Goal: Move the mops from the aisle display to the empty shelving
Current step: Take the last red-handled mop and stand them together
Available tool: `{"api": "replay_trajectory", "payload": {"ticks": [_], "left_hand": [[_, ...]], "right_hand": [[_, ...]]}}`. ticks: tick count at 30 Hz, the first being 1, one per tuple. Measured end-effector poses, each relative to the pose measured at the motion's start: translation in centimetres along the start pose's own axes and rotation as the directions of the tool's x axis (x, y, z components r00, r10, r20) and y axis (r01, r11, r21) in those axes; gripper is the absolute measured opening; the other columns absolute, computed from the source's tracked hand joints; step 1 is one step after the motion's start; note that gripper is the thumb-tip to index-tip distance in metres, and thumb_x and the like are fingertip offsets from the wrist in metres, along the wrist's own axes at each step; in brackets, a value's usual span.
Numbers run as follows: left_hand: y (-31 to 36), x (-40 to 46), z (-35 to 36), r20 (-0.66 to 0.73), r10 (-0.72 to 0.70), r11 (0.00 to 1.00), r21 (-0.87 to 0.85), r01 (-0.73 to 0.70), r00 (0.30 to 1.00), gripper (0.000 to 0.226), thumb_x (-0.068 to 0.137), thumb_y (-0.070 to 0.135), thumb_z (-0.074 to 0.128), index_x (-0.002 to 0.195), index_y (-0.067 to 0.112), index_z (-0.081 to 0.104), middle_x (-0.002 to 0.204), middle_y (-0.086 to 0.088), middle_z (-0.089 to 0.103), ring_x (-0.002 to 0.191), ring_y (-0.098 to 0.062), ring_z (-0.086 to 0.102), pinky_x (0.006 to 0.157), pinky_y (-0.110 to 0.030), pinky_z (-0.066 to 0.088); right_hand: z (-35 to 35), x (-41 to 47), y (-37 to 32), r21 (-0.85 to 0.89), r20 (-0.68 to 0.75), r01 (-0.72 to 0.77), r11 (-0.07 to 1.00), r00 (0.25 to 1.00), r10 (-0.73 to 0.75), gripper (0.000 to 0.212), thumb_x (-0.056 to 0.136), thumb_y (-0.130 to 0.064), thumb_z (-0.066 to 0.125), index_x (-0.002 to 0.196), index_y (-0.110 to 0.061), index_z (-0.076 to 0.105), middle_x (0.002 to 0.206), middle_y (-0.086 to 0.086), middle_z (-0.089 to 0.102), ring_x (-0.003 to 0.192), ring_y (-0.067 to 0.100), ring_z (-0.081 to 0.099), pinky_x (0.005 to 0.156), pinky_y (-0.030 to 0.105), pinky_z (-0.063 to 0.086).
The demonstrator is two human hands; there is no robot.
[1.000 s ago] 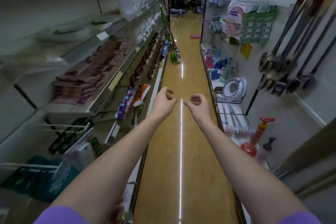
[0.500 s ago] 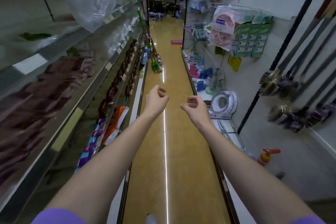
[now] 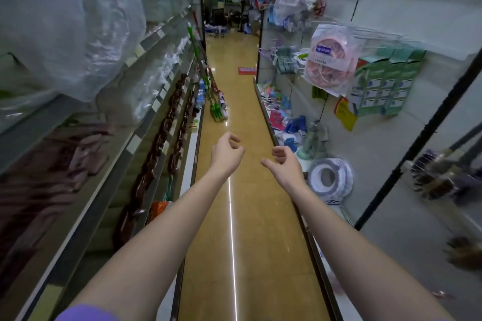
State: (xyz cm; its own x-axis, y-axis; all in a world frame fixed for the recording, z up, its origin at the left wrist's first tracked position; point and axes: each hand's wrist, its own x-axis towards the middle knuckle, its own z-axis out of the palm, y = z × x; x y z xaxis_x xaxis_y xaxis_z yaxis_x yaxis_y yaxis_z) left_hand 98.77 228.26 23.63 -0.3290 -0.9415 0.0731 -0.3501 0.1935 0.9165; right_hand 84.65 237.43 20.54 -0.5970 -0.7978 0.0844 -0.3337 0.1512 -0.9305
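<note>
Several mops (image 3: pixel 214 101) with green and red handles lean against the left shelving far down the aisle, their heads on the yellow floor. My left hand (image 3: pixel 227 151) and my right hand (image 3: pixel 283 164) are stretched out in front of me over the aisle, well short of the mops. Both have loosely curled fingers and hold nothing. On the right, long dark-handled brushes (image 3: pixel 440 177) hang against a white back panel (image 3: pixel 417 216).
Left shelving (image 3: pixel 135 143) holds plastic-wrapped goods, brown items and packets. Right shelving carries a pink hose pack (image 3: pixel 329 60), green boxes (image 3: pixel 383 86), a white hose coil (image 3: pixel 329 178) and small blue goods. A yellow floor (image 3: pixel 250 216) runs between them toward a far cross aisle.
The view has advanced down the aisle and the mops are nearer. The hanging brushes have slid toward the right edge. Both hands stay outstretched and empty.
</note>
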Motion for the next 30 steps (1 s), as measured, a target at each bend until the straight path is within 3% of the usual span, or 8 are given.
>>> {"api": "replay_trajectory", "payload": {"ticks": [6, 13, 18, 24, 30], "left_hand": [[-2.3, 12.3, 1.8, -0.016, -0.007, 0.999, 0.046, 0.008, 1.000, 0.019, 0.095, 0.016, 0.062, 0.113, 0.018, 0.061, 0.099, -0.001, 0.064, 0.084, -0.010, 0.060, 0.061, -0.023, 0.042], [-2.5, 30.7, 4.4, -0.008, -0.025, 0.989, 0.145, 0.025, 1.000, 0.024, 0.095, 0.018, 0.065, 0.118, 0.016, 0.062, 0.103, -0.004, 0.065, 0.092, -0.016, 0.063, 0.070, -0.026, 0.049], [-1.7, 42.6, 5.7, -0.056, -0.015, 0.981, 0.193, 0.026, 0.998, 0.019, 0.095, 0.019, 0.066, 0.113, 0.019, 0.059, 0.093, 0.006, 0.060, 0.078, -0.002, 0.055, 0.060, -0.019, 0.039], [-2.6, 53.9, 7.8, -0.063, -0.036, 0.982, 0.181, 0.047, 0.997, 0.022, 0.095, 0.016, 0.064, 0.116, 0.015, 0.061, 0.094, 0.001, 0.062, 0.090, -0.017, 0.062, 0.069, -0.029, 0.046], [-5.3, 67.5, 10.8, -0.018, -0.045, 0.989, 0.137, 0.047, 0.999, 0.024, 0.094, 0.018, 0.066, 0.118, 0.016, 0.062, 0.095, 0.003, 0.061, 0.089, -0.013, 0.060, 0.070, -0.027, 0.043]], "right_hand": [[4.3, 13.0, 1.1, 0.042, 0.024, 0.017, 0.999, 1.000, -0.018, 0.049, 0.081, -0.033, 0.080, 0.123, -0.022, 0.056, 0.121, -0.006, 0.058, 0.112, 0.014, 0.056, 0.091, 0.030, 0.047], [9.6, 31.9, 2.1, 0.100, 0.062, -0.046, 0.994, 0.997, 0.040, 0.053, 0.081, -0.035, 0.081, 0.125, -0.020, 0.055, 0.123, -0.002, 0.060, 0.114, 0.016, 0.057, 0.097, 0.038, 0.050], [10.5, 44.3, 1.5, 0.069, 0.088, -0.038, 0.997, 0.996, 0.032, 0.054, 0.080, -0.035, 0.081, 0.125, -0.020, 0.055, 0.123, -0.002, 0.060, 0.114, 0.018, 0.056, 0.099, 0.041, 0.050], [13.0, 55.7, 1.9, 0.046, 0.134, -0.029, 0.999, 0.991, 0.022, 0.055, 0.079, -0.037, 0.082, 0.124, -0.024, 0.054, 0.123, -0.004, 0.059, 0.114, 0.017, 0.056, 0.099, 0.043, 0.052], [16.6, 68.5, 3.1, 0.048, 0.095, -0.017, 0.999, 0.995, 0.012, 0.051, 0.078, -0.038, 0.082, 0.120, -0.024, 0.056, 0.119, -0.008, 0.061, 0.112, 0.016, 0.057, 0.096, 0.039, 0.051]]}}
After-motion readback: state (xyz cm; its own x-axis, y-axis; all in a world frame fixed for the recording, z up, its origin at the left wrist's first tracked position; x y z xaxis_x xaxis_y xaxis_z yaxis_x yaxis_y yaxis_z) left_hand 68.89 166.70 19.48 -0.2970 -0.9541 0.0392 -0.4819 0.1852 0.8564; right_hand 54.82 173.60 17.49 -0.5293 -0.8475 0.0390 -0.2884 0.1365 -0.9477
